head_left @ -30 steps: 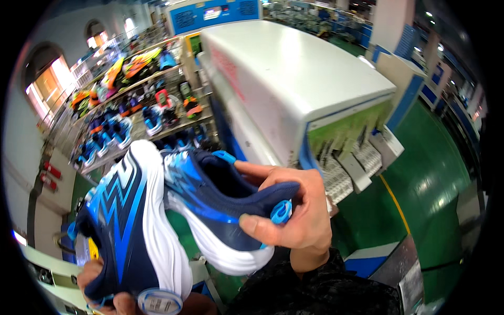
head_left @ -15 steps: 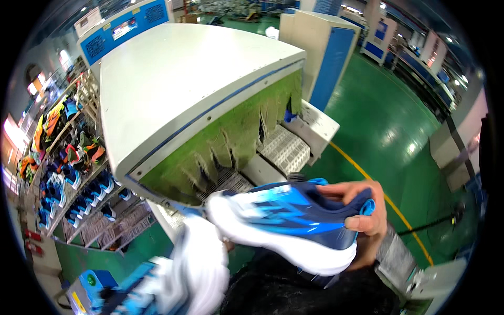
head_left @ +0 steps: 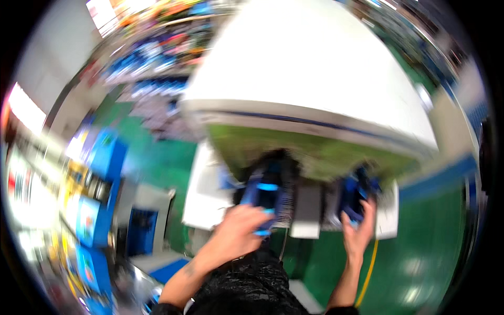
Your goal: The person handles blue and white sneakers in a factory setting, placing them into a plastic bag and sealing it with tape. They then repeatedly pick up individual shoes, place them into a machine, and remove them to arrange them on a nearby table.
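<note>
My left hand (head_left: 239,231) is closed around the heel end of a dark-blue sneaker (head_left: 266,194) with bright-blue trim. Its toe reaches under the torn green curtain (head_left: 325,152) of a big white machine (head_left: 315,63). On the right, my right hand (head_left: 359,231) grips the heel of a second dark-blue sneaker (head_left: 352,197), whose toe is also at the curtain. Each shoe is over its own conveyor lane, with a grey divider (head_left: 307,205) between them. The toes are hidden or smeared by motion blur.
Behind the machine on the left, a rack (head_left: 152,79) carries many blurred shoes. Blue equipment (head_left: 107,155) stands at the far left. White side ledges (head_left: 202,194) flank the conveyor lanes. Green floor (head_left: 425,241) with a yellow line runs along the right.
Both sneakers have moved from in front of my body to the machine's opening, toes inward under the curtain. The view has swung left, bringing the blue equipment into sight.
</note>
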A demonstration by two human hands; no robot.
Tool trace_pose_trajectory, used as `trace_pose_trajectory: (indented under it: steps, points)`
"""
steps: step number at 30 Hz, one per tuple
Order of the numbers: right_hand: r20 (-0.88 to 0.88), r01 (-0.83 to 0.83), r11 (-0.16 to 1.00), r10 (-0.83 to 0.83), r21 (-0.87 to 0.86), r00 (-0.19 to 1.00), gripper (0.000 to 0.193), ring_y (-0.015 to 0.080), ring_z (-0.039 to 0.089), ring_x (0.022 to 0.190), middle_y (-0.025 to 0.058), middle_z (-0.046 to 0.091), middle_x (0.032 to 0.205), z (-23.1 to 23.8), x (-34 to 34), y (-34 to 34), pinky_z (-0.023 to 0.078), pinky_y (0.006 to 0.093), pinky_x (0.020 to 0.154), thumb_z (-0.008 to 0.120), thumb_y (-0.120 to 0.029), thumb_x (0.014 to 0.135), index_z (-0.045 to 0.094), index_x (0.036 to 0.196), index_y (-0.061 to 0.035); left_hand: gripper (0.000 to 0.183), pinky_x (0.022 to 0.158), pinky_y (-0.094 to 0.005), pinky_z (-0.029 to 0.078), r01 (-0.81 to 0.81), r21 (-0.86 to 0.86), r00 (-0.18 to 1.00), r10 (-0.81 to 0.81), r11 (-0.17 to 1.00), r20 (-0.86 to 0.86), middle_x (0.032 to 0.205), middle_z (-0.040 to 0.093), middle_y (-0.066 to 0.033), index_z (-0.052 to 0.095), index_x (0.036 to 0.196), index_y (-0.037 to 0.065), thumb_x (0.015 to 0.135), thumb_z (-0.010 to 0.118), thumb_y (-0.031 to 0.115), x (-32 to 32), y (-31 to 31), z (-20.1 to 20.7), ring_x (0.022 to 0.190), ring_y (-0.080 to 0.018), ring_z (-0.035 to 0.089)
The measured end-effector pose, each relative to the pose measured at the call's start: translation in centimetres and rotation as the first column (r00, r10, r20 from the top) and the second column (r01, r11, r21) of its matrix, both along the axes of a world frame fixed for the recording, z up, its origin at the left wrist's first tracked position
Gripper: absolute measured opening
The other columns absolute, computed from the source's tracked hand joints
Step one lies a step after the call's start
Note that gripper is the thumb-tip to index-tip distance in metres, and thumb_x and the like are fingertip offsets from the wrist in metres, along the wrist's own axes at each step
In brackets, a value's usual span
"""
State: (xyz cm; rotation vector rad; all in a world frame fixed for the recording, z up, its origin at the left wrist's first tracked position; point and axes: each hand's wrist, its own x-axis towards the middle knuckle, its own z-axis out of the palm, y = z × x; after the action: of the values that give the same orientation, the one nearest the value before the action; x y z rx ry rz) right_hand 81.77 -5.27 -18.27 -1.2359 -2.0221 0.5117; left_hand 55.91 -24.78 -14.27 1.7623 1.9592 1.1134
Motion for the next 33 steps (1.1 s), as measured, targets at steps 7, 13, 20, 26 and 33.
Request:
trace_pose_trajectory:
  steps: [7, 13, 20, 26, 33]
  points:
    - [-0.726, -0.242, 0.809, 0.587, 0.535, 0.358, 0.034, 0.0289, 0.065, 0.078, 0.0179, 0.067, 0.09, 3.1, -10.6, -12.6, 0.055, 0.0371, 0.068, 0.066, -0.018, 0.087, 0.052, 0.109, 0.0039, 0.045, 0.083, -0.045, 0.05, -0.326, 0.314, 0.944, 0.291, 0.892, 0.155, 0.121, 0.06, -0.0166, 0.056, 0.122, -0.001, 0.079, 0.067, 0.009, 7.5, -0.6, -5.3, 0.102, -0.037, 0.059]
    - [-0.521, -0.938, 0.009, 0.83, -0.348, 0.201, 0.01, 0.0202, 0.064, 0.086, 0.0133, 0.068, 0.097, 1.2, -16.1, -27.4, 0.052, 0.0305, 0.079, 0.056, 0.0, 0.092, 0.061, 0.101, 0.0014, 0.044, 0.087, -0.0443, 0.05, -0.585, -0.095, 0.746, 0.58, 0.806, 0.328, 0.116, 0.063, -0.0168, 0.056, 0.124, 0.002, 0.083, 0.067, 0.015, 11.0, -20.2, -10.3, 0.102, -0.0353, 0.062]
    - [-0.46, -0.383, -0.698, 0.699, -0.606, -0.547, 0.011, 0.0134, 0.064, 0.09, 0.0089, 0.067, 0.101, 0.2, -18.9, -51.9, 0.051, 0.0256, 0.083, 0.06, 0.003, 0.093, 0.06, 0.104, 0.0036, 0.017, 0.077, -0.0405, 0.052, -0.473, -0.311, -0.832, 0.301, -0.824, 0.466, 0.095, 0.065, -0.0165, 0.063, 0.105, 0.003, 0.092, 0.059, 0.013, 28.5, -35.6, -23.6, 0.084, -0.0329, 0.065]
    - [0.108, -0.159, -0.695, 0.116, -0.702, -0.987, 0.068, 0.0298, 0.058, 0.122, 0.0229, 0.06, 0.129, -13.1, -12.0, -80.8, 0.047, 0.0371, 0.1, 0.077, -0.033, 0.083, 0.049, 0.132, 0.0044, 0.02, 0.078, -0.0388, 0.049, 0.212, -0.164, -0.942, -0.246, -0.964, 0.227, 0.097, 0.059, -0.016, 0.058, 0.106, 0.0, 0.088, 0.061, 0.006, 38.1, -40.0, -25.1, 0.087, -0.0326, 0.059]
    - [0.213, 0.041, -0.895, -0.15, -0.444, -0.966, 0.089, 0.0421, 0.055, 0.121, 0.0301, 0.054, 0.132, -22.2, 2.9, -98.7, 0.044, 0.0436, 0.104, 0.082, -0.038, 0.069, 0.042, 0.138, 0.0013, 0.036, 0.1, -0.0492, 0.042, 0.449, -0.528, -0.89, -0.311, -0.72, -0.332, 0.129, 0.057, -0.0214, 0.059, 0.112, 0.0, 0.078, 0.068, 0.008, 41.6, -36.4, -20.2, 0.122, -0.0398, 0.052]
